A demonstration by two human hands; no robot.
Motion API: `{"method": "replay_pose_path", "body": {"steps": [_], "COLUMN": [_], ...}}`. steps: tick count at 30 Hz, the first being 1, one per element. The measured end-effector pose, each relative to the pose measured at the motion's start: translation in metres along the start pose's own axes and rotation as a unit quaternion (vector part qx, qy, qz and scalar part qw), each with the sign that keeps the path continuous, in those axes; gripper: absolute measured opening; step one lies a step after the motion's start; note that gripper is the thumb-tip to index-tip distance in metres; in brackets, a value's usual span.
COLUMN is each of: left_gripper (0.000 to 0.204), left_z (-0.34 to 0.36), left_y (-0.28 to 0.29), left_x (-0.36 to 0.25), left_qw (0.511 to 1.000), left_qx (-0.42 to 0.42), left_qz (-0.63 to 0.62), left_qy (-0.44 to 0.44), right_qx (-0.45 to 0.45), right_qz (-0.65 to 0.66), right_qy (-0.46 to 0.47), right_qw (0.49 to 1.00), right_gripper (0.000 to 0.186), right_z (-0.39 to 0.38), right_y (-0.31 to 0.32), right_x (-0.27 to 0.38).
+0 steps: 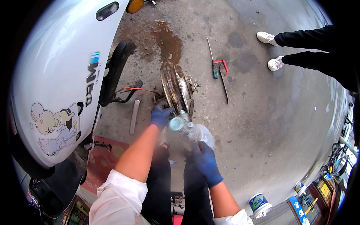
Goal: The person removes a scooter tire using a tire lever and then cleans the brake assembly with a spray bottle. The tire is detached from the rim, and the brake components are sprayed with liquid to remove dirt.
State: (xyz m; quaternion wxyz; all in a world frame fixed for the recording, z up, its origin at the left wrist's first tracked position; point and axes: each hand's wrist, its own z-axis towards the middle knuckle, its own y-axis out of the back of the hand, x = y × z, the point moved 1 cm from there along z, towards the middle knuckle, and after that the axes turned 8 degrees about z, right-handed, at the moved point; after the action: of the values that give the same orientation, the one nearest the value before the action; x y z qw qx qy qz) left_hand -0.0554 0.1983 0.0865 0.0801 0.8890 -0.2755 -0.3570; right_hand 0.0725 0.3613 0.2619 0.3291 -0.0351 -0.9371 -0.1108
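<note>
My left hand point(161, 114), in a blue glove, has curled fingers on the near left edge of a dirty metal wheel rim point(168, 86), which stands on wet-stained concrete with an axle fitting on its right. My right hand point(204, 163), also gloved, is closed on a clear plastic vessel with a pale blue cap point(176, 123) and a nozzle, held close to the wheel's near end. A translucent round container point(206, 137) is partly hidden behind it. An orange cable point(138, 89) runs to the wheel from the left.
A white scooter point(56, 75) fills the left side. Screwdriver point(215, 69), red-handled tool point(225, 65) and flat bar point(135, 116) lie on the concrete point(270, 131). Another person's legs point(307, 56) stand at upper right. Buckets point(258, 204), shelves and small bikes line the right rim.
</note>
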Motion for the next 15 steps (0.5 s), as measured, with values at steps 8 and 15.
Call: {"method": "replay_pose_path", "body": {"steps": [8,15], "left_gripper": [0.026,0.029], "left_z": [-0.009,-0.015], "left_y": [0.008,0.015], "left_x": [-0.024,-0.039], "left_qw": [0.999,0.997], "left_qx": [0.018,0.005], "left_qz": [-0.019,0.075], "left_qy": [0.04,0.032], "right_qx": [0.019,0.003], "right_qz": [-0.026,-0.038], "right_qy": [0.015,0.015], "right_qw": [0.999,0.999], "right_gripper": [0.014,0.035], "right_z": [0.0,0.004], "right_y": [-0.009,-0.011], "right_x": [0.011,0.008]}}
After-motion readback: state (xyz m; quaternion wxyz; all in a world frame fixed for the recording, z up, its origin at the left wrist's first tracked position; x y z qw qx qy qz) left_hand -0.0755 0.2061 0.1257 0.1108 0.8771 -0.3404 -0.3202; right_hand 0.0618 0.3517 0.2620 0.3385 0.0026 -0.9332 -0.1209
